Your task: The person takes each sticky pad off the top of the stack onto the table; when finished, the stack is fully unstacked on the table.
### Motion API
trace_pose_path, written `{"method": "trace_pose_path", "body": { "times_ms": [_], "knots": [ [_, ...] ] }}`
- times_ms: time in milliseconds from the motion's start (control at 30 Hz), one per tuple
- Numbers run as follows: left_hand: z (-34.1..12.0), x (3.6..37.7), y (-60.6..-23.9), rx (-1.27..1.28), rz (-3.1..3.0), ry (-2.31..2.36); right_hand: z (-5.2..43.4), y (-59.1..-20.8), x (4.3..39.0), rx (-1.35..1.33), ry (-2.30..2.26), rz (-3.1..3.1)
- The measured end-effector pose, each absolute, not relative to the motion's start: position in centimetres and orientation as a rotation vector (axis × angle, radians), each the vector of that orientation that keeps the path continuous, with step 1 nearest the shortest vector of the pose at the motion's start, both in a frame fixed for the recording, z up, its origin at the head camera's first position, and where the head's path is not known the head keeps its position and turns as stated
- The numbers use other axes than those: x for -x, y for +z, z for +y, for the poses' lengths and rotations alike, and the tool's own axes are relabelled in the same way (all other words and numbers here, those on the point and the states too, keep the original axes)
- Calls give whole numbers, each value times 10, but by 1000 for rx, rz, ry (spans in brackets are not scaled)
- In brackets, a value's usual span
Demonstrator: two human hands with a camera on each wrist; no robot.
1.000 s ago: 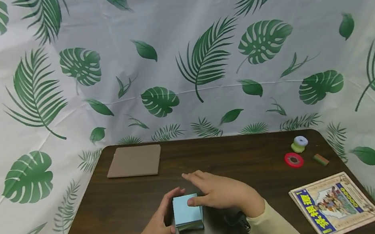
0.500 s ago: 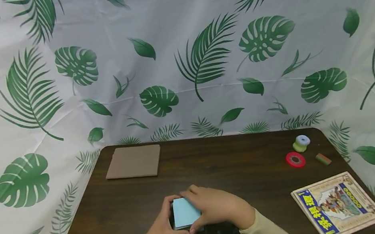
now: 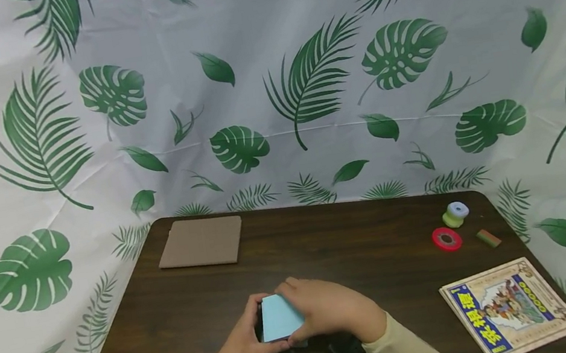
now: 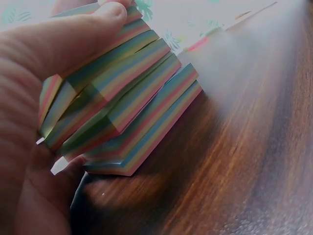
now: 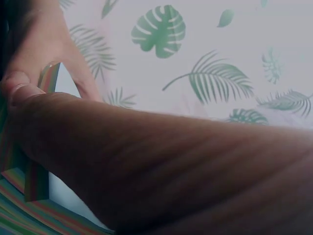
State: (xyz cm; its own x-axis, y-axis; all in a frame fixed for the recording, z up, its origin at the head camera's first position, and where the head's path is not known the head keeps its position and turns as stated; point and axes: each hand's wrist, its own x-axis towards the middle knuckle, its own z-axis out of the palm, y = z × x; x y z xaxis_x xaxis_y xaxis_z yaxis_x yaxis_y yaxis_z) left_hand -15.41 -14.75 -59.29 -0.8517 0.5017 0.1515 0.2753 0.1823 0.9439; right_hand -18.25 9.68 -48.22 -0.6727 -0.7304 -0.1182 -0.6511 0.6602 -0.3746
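A stack of square sticky note pads (image 3: 280, 318) with a light blue top sheet stands near the table's front. Their striped, multicoloured edges show in the left wrist view, where the pads (image 4: 142, 98) lie unevenly on one another. My left hand (image 3: 241, 342) grips the stack from the left, its thumb along the near side. From the right, my right hand (image 3: 333, 310) holds the top pads, fingers at the far edge and thumb at the near corner. Both thumbs meet at the front. In the right wrist view my right hand (image 5: 146, 156) covers much of the stack.
A brown flat board or folder (image 3: 201, 242) lies at the back left. Toward the right edge are a red tape roll (image 3: 446, 238), white and green rolls (image 3: 456, 214), a small striped block (image 3: 488, 238) and a comic book (image 3: 513, 309).
My right hand came down from over the stack, and its fingers went from straight to curled round the pads. My left hand closed in on the stack from the left.
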Motion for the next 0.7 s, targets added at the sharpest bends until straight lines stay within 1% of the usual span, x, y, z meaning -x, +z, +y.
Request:
{"method": "trace_pose_path", "body": {
  "times_ms": [500,700],
  "knots": [
    [-147,156,-591,-695,2335,1684,110,-473,197,1163,-637,2653],
    [-147,154,-589,-675,2325,1679,115,-477,206,1134,-933,2514]
  ]
}}
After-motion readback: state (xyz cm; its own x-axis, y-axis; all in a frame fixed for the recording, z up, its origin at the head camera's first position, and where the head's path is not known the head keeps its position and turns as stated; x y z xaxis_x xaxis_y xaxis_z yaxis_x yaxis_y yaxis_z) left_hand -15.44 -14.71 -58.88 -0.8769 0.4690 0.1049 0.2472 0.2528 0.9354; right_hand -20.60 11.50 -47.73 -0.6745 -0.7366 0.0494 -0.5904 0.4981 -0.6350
